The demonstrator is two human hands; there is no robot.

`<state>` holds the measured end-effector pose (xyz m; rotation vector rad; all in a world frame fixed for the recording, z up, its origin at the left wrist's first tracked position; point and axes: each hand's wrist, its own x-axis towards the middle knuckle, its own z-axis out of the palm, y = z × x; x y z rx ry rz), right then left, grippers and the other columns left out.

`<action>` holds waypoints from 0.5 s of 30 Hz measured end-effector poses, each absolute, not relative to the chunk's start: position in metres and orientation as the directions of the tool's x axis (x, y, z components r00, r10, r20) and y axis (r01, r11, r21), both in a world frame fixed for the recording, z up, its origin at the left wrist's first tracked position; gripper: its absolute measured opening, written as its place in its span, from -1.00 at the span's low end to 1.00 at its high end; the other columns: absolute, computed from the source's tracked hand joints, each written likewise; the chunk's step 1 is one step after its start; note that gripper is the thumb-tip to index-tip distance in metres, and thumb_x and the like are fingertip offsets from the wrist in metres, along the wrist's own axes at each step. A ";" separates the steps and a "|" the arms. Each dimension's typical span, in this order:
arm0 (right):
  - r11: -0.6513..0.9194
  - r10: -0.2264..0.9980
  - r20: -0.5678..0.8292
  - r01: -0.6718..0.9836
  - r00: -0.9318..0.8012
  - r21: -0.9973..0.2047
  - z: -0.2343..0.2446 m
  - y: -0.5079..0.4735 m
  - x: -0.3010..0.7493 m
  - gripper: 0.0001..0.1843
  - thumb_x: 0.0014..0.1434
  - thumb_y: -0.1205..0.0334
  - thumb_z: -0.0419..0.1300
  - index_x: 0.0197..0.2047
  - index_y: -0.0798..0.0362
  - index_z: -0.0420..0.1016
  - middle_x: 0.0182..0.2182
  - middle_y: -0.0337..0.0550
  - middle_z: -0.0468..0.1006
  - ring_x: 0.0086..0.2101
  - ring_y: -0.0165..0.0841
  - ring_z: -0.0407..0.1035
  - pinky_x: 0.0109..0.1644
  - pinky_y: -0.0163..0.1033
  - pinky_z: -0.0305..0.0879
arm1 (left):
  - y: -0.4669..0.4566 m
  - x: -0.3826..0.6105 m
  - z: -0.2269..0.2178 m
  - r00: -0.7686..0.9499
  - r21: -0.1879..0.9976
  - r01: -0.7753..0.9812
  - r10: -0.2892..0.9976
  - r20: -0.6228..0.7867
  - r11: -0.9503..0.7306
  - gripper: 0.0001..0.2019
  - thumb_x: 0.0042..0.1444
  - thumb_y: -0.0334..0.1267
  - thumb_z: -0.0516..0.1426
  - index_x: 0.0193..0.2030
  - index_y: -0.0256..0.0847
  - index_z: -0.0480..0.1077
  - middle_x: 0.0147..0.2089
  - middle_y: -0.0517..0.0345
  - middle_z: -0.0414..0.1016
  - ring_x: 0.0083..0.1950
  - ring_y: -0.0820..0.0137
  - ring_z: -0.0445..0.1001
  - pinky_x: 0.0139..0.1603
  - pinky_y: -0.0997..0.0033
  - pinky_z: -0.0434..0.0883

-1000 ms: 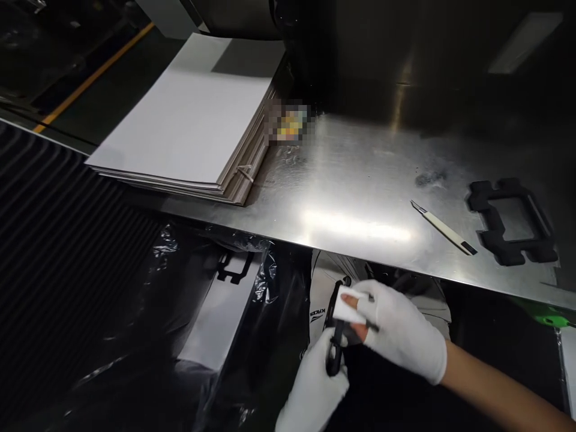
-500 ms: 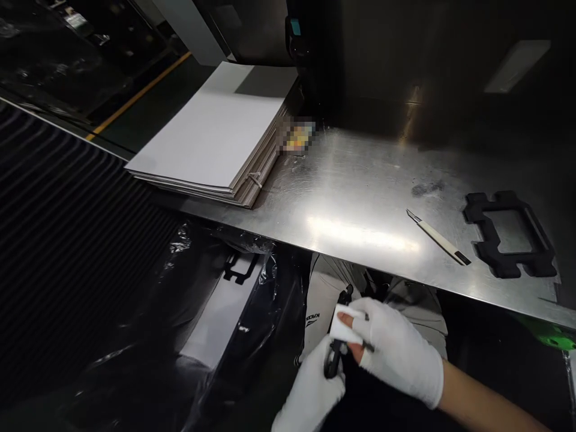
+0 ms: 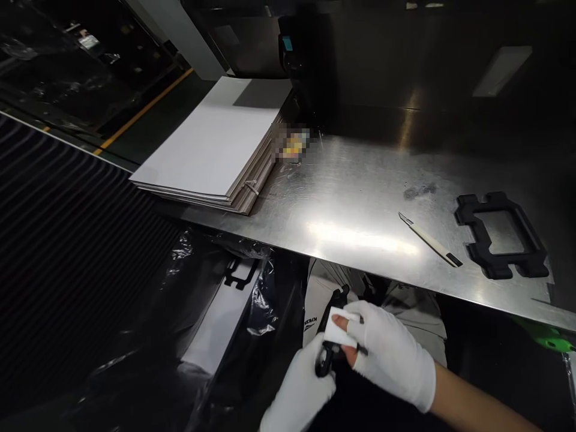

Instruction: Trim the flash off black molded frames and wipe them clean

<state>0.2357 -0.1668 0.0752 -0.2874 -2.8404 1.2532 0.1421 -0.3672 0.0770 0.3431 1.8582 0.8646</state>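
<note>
1. Grasps the lower end of a black piece (image 3: 327, 358) with the white-gloved left hand (image 3: 299, 384), curling round it beyond the table's near edge.
2. Pinches a small white pad (image 3: 335, 337) with the right hand (image 3: 391, 348), gloved but showing bare digits, between two and three o'clock from the left.
3. Overlaps the black piece with the white pad, between both hands; cannot tell how firmly pressed.
4. Has a metal table (image 3: 351, 186) toward twelve o'clock from the hands.
5. Has a pale knife (image 3: 429, 241) lying on it between one and two o'clock, blade pointing toward ten.
6. Has a thick black frame (image 3: 481, 243) flat at two o'clock, just beside the knife.
7. Has a stack of white sheets (image 3: 207, 144) at eleven o'clock.
8. Has a white strip (image 3: 216, 330) at nine o'clock amid dark plastic (image 3: 153, 336), with a smaller black frame (image 3: 234, 281) at its upper end.
</note>
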 end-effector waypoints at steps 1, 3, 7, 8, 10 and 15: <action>0.662 0.183 -0.049 0.160 -0.982 -0.732 0.075 -0.167 0.235 -0.46 0.30 0.33 0.34 0.34 -0.01 0.58 0.11 0.02 0.63 -0.03 -0.16 0.60 0.08 -0.04 0.66 | -0.367 0.140 0.077 -0.447 0.696 -0.130 0.585 -0.677 0.706 -0.68 -0.07 -0.42 0.11 -0.12 -0.19 0.47 -0.29 0.22 0.46 -0.26 0.30 0.37 -0.19 0.32 0.34; 0.656 0.255 -0.063 0.221 -0.965 -0.721 0.075 -0.166 0.234 -0.49 0.29 0.37 0.33 0.30 0.00 0.60 0.13 0.03 0.63 -0.03 -0.17 0.61 0.09 -0.05 0.66 | -0.367 0.137 0.079 -0.461 0.695 -0.088 0.589 -0.664 0.714 -0.66 -0.07 -0.41 0.12 -0.10 -0.19 0.48 -0.29 0.22 0.46 -0.25 0.28 0.39 -0.16 0.30 0.35; 0.672 0.199 -0.026 0.156 -0.980 -0.724 0.075 -0.167 0.232 -0.46 0.25 0.36 0.36 0.30 0.03 0.60 0.08 0.03 0.65 -0.06 -0.13 0.63 0.01 -0.02 0.70 | -0.365 0.135 0.081 -0.452 0.709 -0.092 0.605 -0.656 0.699 -0.64 -0.08 -0.41 0.13 -0.09 -0.18 0.51 -0.29 0.19 0.51 -0.23 0.23 0.46 -0.16 0.29 0.36; 0.670 0.188 -0.028 0.149 -0.982 -0.727 0.075 -0.167 0.232 -0.45 0.24 0.35 0.37 0.30 0.03 0.60 0.08 0.02 0.65 -0.07 -0.12 0.63 -0.01 0.00 0.70 | -0.365 0.136 0.082 -0.457 0.704 -0.104 0.595 -0.661 0.703 -0.63 -0.09 -0.41 0.13 -0.09 -0.18 0.51 -0.29 0.18 0.53 -0.23 0.23 0.46 -0.17 0.29 0.37; 0.656 0.255 -0.057 0.216 -0.965 -0.723 0.073 -0.169 0.231 -0.45 0.24 0.37 0.35 0.30 0.04 0.60 0.09 0.03 0.65 -0.08 -0.13 0.62 -0.01 0.00 0.70 | -0.365 0.136 0.081 -0.485 0.687 -0.113 0.564 -0.669 0.718 -0.65 -0.11 -0.40 0.15 -0.11 -0.18 0.53 -0.31 0.19 0.52 -0.25 0.24 0.46 -0.18 0.30 0.36; 0.656 0.198 -0.065 0.181 -0.978 -0.733 0.071 -0.173 0.231 -0.49 0.28 0.36 0.34 0.29 0.06 0.61 0.09 0.05 0.64 -0.05 -0.13 0.62 0.01 -0.03 0.69 | -0.367 0.136 0.076 -0.473 0.687 -0.114 0.569 -0.673 0.718 -0.65 -0.12 -0.40 0.15 -0.13 -0.20 0.55 -0.34 0.23 0.48 -0.29 0.29 0.40 -0.22 0.33 0.32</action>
